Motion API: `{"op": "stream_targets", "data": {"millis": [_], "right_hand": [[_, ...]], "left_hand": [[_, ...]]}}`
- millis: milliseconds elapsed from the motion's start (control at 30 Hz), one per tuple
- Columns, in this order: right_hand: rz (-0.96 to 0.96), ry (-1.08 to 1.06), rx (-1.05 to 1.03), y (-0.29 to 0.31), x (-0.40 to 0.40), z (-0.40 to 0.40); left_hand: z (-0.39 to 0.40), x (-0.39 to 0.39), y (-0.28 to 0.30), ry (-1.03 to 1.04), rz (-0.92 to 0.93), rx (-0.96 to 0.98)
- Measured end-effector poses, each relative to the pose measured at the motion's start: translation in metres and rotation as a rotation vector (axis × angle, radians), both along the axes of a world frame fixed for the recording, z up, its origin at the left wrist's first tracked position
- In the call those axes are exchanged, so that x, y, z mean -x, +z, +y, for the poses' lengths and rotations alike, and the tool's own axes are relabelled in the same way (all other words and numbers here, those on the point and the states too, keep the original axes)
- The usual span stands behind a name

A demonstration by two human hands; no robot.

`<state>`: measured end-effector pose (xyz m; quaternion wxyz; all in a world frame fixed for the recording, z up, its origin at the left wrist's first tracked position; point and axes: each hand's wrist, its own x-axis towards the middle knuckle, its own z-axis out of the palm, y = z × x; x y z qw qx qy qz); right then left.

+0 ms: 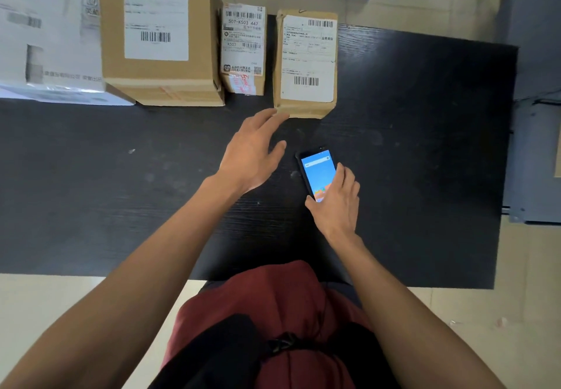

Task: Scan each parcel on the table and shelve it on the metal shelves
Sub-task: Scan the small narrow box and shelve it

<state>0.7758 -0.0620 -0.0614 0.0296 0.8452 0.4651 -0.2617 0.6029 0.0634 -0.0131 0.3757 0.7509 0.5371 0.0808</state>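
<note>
Four parcels [306,61] line the table [91,176]; left hand [250,153] spread, right hand [337,203] gripping scanner [315,173].

The table [121,176] is dark wood-grain board, matt and faintly smudged. The boxes [305,64] are plain brown cardboard with white paper labels [156,12]. The phone [315,173] has a glossy lit screen in a black case. The floor [425,0] is smooth pale tile.

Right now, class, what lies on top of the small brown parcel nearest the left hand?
A white shipping label with barcodes covers most of the top of the small brown parcel. Nothing else rests on it. The left hand reaches toward its near corner. Its contents cannot be seen.
</note>
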Motion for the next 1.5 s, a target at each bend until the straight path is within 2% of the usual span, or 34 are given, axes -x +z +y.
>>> {"op": "stream_targets", "data": {"millis": [100,200,367,533,767,867,1033,1167,1367,1500], "right_hand": [[-0.022,-0.002,0.038,-0.002,-0.001,0.003],[0.029,-0.101,0.020,0.000,-0.003,0.014],[0.281,-0.196,-0.253,0.012,-0.008,0.054],[0.414,-0.101,-0.449,0.029,-0.008,0.110],[0.386,0.048,-0.385,0.029,-0.006,0.148],[0.422,0.063,-0.412,0.024,-0.003,0.149],[0.511,-0.050,-0.508,0.023,0.002,0.145],[0.536,-0.100,-0.553,0.026,0.002,0.133],[0.542,-0.199,-0.711,0.040,-0.020,0.100],[0.440,-0.188,-0.823,0.056,-0.047,0.067]], "left_hand": [[0.003,0.001,-0.001,0.011,-0.034,0.001],[0.007,0.000,0.000,0.058,-0.083,0.010],[0.021,-0.002,-0.001,0.093,-0.132,0.017],[0.036,-0.007,-0.001,0.249,-0.287,0.128],[0.046,-0.014,-0.008,0.203,-0.275,0.212],[0.044,-0.016,-0.008,0.211,-0.284,0.210],[0.039,-0.016,-0.010,0.158,-0.206,0.193],[0.032,-0.017,-0.007,0.166,-0.244,0.170],[0.014,-0.037,0.010,0.106,-0.321,0.091],[-0.005,-0.066,0.027,0.018,-0.319,0.070]]}}
